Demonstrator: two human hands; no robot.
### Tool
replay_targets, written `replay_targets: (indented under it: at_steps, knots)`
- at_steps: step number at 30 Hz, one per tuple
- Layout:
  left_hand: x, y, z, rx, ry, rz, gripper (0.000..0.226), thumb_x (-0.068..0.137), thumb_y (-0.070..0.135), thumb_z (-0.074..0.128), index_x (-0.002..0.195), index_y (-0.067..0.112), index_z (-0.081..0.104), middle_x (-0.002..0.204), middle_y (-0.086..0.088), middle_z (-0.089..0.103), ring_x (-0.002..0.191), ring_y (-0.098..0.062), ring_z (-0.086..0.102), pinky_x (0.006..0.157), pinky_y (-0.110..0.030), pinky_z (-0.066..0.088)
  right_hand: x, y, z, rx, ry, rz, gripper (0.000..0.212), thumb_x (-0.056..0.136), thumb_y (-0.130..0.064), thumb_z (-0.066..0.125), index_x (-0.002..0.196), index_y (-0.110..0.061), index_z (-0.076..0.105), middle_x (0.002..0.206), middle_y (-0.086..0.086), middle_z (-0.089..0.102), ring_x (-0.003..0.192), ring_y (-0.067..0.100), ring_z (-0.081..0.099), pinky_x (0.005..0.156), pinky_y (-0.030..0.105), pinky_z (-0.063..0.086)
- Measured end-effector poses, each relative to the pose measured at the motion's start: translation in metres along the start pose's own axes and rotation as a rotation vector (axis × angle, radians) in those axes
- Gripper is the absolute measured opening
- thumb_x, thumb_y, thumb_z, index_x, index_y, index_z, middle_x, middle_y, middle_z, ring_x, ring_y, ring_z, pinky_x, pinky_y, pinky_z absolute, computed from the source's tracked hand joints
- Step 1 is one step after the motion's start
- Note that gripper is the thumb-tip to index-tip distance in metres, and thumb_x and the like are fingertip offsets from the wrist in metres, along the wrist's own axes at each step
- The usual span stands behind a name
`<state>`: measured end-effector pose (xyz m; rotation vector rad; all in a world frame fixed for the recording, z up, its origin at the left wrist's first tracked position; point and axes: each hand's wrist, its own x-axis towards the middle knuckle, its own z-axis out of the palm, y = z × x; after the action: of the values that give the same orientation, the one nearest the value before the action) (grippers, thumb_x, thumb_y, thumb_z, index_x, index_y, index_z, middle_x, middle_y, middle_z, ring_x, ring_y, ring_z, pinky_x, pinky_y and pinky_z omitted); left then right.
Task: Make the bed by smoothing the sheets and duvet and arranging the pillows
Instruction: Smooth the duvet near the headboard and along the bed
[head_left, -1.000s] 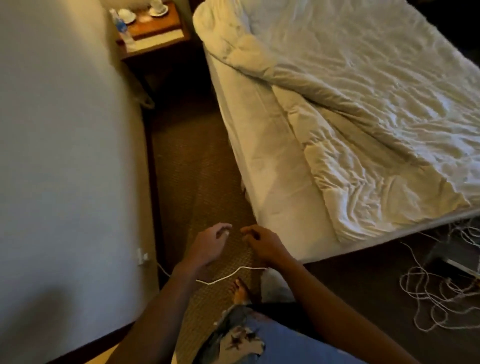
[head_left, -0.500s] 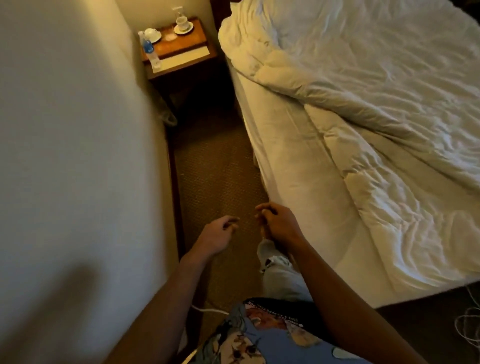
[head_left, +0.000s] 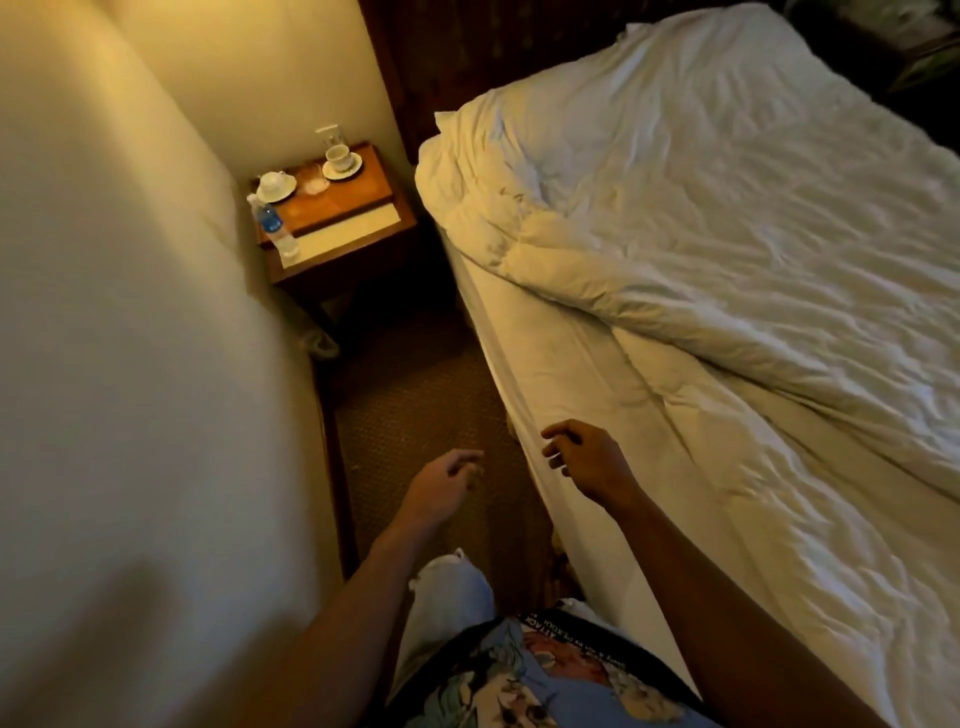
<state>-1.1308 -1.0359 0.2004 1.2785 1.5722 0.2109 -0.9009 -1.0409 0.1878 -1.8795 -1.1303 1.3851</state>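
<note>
A bed with a white sheet (head_left: 524, 332) fills the right of the view. A wrinkled white duvet (head_left: 727, 218) lies bunched across it, its near edge folded back from the bed's left side. My right hand (head_left: 587, 460) hovers over the sheet's left edge, fingers loosely curled, holding nothing. Over the carpet, left of the bed, my left hand (head_left: 441, 483) is relaxed and empty. No pillow is visible.
A wooden nightstand (head_left: 358, 228) stands in the corner by the bed's head, carrying cups on saucers (head_left: 340, 158) and a water bottle (head_left: 272, 228). A pale wall (head_left: 130, 312) bounds the left. A narrow strip of brown carpet (head_left: 415, 415) runs between wall and bed.
I have walked from the bed's foot up its left side toward the nightstand. My hands have moved apart, and the right one now reaches over the sheet's edge.
</note>
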Motion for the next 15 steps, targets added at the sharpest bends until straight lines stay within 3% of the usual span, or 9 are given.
replay_targets:
  at_steps: [2,6,9,15]
  knots:
    - [0.028,0.004,-0.018,-0.044,-0.024,-0.034,0.024,0.107,0.022,0.048,0.122,0.030,0.065,0.115,0.001,0.072,0.101,-0.016,0.069,0.076,-0.029,0.053,0.023,-0.012,0.003,0.014,0.011,0.004,0.026,0.103,-0.012,0.049,0.102,-0.021,0.074,0.089,-0.001,0.076,0.078,0.011,0.073,0.069,0.025,0.052]
    - [0.092,0.016,-0.055,-0.046,-0.039,-0.036,0.026,0.107,0.021,0.048,0.126,0.023,0.066,0.112,0.003,0.071,0.102,-0.012,0.068,0.089,-0.034,0.054,0.079,-0.040,0.020,0.028,0.049,0.022,0.026,0.105,-0.013,0.048,0.103,-0.021,0.073,0.089,-0.001,0.076,0.078,0.011,0.073,0.070,0.027,0.054]
    - [0.150,0.036,-0.092,-0.027,-0.040,0.022,0.026,0.106,0.021,0.049,0.126,0.025,0.065,0.111,0.005,0.072,0.100,-0.011,0.068,0.076,-0.026,0.049,0.132,-0.076,0.040,0.039,0.073,0.018,0.026,0.104,-0.012,0.048,0.104,-0.019,0.073,0.089,0.000,0.076,0.080,0.015,0.073,0.074,0.032,0.059]
    - [0.241,0.076,-0.191,0.018,-0.082,0.084,0.027,0.106,0.017,0.047,0.126,0.023,0.064,0.108,0.005,0.072,0.093,-0.008,0.068,0.069,-0.018,0.047,0.224,-0.171,0.083,0.078,0.096,-0.024,0.025,0.104,-0.013,0.050,0.103,-0.024,0.072,0.090,-0.005,0.076,0.082,0.010,0.073,0.075,0.030,0.060]
